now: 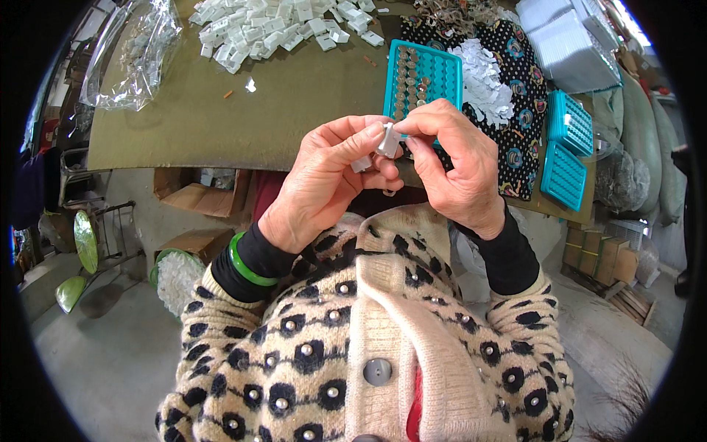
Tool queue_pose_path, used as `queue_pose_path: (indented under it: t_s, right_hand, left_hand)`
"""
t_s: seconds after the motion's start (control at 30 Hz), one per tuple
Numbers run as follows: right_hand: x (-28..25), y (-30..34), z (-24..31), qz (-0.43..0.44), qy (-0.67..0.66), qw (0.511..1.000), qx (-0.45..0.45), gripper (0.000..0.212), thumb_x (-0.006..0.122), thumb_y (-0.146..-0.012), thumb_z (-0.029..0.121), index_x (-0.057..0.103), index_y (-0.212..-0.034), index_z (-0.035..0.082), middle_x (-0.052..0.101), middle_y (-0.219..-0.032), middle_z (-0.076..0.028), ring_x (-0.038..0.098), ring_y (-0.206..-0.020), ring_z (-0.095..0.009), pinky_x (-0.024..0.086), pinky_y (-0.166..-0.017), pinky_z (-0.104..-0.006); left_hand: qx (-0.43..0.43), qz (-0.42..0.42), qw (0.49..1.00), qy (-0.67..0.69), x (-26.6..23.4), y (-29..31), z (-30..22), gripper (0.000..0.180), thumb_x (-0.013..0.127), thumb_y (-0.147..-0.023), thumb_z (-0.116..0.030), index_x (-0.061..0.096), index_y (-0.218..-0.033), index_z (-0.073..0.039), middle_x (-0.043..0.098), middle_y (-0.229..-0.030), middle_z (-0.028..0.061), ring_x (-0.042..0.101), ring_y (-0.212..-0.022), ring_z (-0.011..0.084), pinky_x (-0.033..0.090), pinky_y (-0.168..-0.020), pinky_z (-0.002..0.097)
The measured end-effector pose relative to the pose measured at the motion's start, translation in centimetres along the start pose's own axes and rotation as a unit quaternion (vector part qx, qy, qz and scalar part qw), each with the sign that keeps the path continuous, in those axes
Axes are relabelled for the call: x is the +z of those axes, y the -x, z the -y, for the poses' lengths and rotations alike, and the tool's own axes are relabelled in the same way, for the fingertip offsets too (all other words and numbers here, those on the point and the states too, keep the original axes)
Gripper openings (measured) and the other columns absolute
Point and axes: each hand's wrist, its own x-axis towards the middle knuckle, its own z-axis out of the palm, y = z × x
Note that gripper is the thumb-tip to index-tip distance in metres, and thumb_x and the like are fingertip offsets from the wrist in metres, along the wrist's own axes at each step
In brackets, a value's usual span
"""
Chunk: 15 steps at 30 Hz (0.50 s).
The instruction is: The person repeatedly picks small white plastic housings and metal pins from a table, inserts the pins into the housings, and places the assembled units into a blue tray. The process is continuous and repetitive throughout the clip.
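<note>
Close to the table's front edge, my left hand (322, 166) pinches a small white plastic piece (388, 140) between thumb and forefinger. A second white plastic piece (361, 163) shows under its thumb, against the curled fingers. My right hand (460, 166) meets it from the right, thumb and forefinger closed at the side of the first piece. Whatever those fingertips hold is too small to tell. Just beyond the hands lies a teal tray (451, 88) with rows of pockets, several holding small round metallic parts (401, 81).
White plastic pieces (272, 29) are heaped at the back of the table (213, 132). White scraps (484, 81) lie on a dark patterned cloth (519, 166). Further teal trays (565, 173) sit at the right, below white stacks (571, 48). A clear plastic bag (136, 59) is at far left.
</note>
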Motion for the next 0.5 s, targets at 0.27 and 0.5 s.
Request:
queue_pose_path:
  t_s: [0.27, 0.5]
  right_hand:
    - [0.6, 0.3, 0.2, 0.031, -0.046, 0.998, 0.010, 0.024, 0.059, -0.076, -0.014, 0.058, -0.093, 0.003, 0.061, -0.085, -0.011, 0.062, -0.075, -0.028, 0.051, -0.066, -0.0342]
    - [0.5, 0.0, 0.3, 0.036, -0.046, 0.998, 0.029, 0.021, 0.059, -0.077, -0.013, 0.057, -0.091, 0.003, 0.059, -0.081, -0.011, 0.061, -0.072, -0.028, 0.050, -0.065, -0.0340]
  left_hand:
    - [0.014, 0.009, 0.997, -0.082, -0.1, 0.4, -0.2, 0.016, 0.065, -0.094, -0.012, 0.063, -0.102, 0.002, 0.066, -0.084, 0.0079, 0.066, -0.065, 0.0145, 0.059, -0.057, 0.0305]
    - [-0.001, -0.015, 0.996, -0.084, 0.2, 1.0, -0.6, 0.015, 0.065, -0.094, -0.012, 0.062, -0.101, 0.002, 0.066, -0.083, 0.0071, 0.065, -0.066, 0.0138, 0.058, -0.057, 0.0300]
